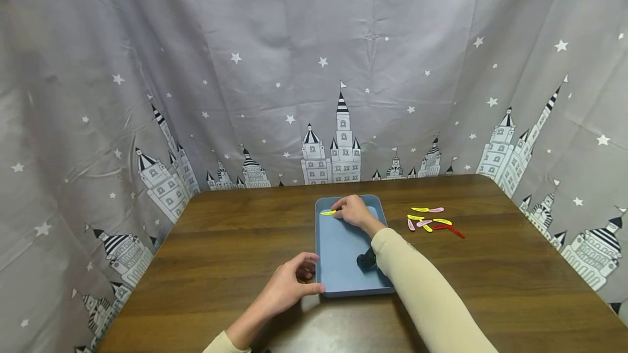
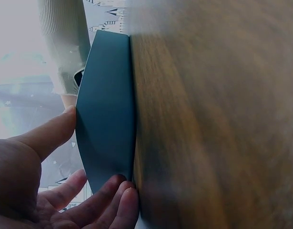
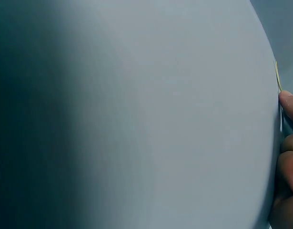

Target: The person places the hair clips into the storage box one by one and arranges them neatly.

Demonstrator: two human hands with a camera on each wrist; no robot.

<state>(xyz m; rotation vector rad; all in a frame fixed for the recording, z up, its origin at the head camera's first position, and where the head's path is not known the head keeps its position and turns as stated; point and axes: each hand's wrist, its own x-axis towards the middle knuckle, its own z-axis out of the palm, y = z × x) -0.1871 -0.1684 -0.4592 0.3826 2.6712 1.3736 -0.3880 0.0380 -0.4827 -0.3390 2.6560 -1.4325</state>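
A blue-grey rectangular tray (image 1: 343, 255) lies on the wooden table. My right hand (image 1: 355, 212) reaches over the tray's far end and pinches a yellow snap hair clip (image 1: 327, 213) near the far left corner. In the right wrist view, a thin edge of that clip (image 3: 277, 76) sticks out past the fingertips at the right border. My left hand (image 1: 289, 283) rests at the tray's near left corner, thumb and fingers spread. In the left wrist view, its thumb touches the rim of the tray (image 2: 106, 105) while the other fingers lie against the wall lower down.
Right of the tray, several yellow and pink hair clips (image 1: 424, 224) lie loosely grouped, with a red hair clip (image 1: 456, 231) at their near right. A grey curtain (image 1: 275, 59) with castles and stars hangs behind the table (image 1: 235, 227). A black wrist camera (image 1: 365, 260) hangs under the right sleeve.
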